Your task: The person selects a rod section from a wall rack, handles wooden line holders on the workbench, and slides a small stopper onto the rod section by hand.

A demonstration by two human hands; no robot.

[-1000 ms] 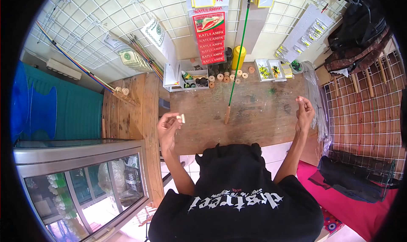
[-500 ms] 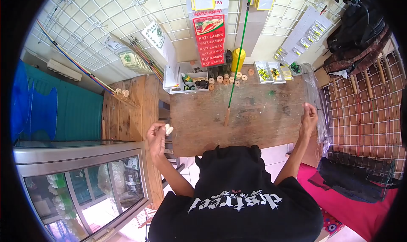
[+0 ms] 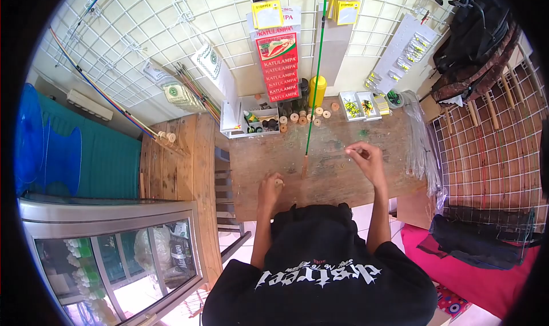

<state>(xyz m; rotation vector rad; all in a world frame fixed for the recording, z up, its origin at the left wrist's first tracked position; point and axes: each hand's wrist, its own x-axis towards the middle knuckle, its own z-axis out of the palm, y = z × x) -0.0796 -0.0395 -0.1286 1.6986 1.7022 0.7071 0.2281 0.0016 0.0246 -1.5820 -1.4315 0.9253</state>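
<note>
1 small pale spool [image 3: 279, 182], apparently, is gripped in the closed left hand [image 3: 269, 191], low over the wooden table [image 3: 251, 154]. The right hand [image 3: 367, 159] is held with fingertips pinched; whether fine line is gripped cannot be told. Between the 2 hands, 1 green rod [image 3: 315, 97] is seen, its handle [image 3: 305, 166] nearest.

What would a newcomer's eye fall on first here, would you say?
Probably the red packets hanging behind the table, and the green rod rising up the middle of the view. Next might come the yellow bottle at the table's far side and the bright pink cloth at lower right.
</note>
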